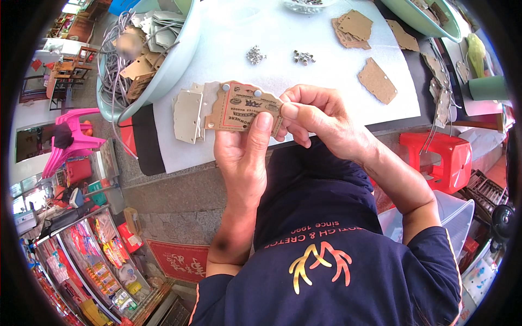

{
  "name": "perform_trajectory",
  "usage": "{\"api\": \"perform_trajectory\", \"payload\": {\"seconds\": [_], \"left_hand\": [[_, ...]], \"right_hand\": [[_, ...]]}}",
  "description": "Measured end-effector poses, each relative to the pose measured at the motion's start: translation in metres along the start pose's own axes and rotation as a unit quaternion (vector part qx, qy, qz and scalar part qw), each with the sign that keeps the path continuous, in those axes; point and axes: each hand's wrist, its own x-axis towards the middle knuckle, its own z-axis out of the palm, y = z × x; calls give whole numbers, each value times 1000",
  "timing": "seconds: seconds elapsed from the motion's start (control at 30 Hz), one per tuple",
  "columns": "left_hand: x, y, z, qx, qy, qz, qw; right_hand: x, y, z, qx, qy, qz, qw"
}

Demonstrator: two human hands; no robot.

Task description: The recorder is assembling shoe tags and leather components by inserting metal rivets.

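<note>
Both hands hold one brown cardboard tag (242,108) above the near edge of the white table cover (228,43). The left hand (242,157) grips the tag from below: its thumb presses flat against the printed face, and the remaining digits are closed behind the card. The right hand (318,117) pinches the tag's right end, thumb on the front, fingers curled tightly over the edge. Both grips are narrow and closed on the card. Two round metal rivets (242,89) sit along the tag's upper edge.

Immediately left of the tag, a small stack of grey card pieces (187,114) lies on the table cover, partly overlapped by the tag. Beyond the tag, toward the far side of the cover, two small heaps of loose metal fittings (255,54) lie well apart from the hands. Right of the tag and farther back, one brown blank tag (378,80) lies alone; a pile of blank tags (352,27) lies behind it. Left of the tag and farther back, a pale green basin (168,65) holds grey cords and more card pieces. Right of the tag and below table level stands a red plastic stool (443,157).
</note>
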Motion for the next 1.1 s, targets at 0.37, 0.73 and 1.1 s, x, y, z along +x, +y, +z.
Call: {"api": "perform_trajectory", "payload": {"seconds": [0.37, 0.73, 1.1], "left_hand": [[3, -6, -2, -11, 46, -33, 998], [2, -6, -3, -26, 39, -27, 999], [3, -13, -12, 0, 12, -11, 1000]], "right_hand": [[1, 13, 2, -59, 91, -9, 994], [1, -4, -23, -250, 81, -3, 965], [25, -16, -78, -548, 141, -210, 797]]}}
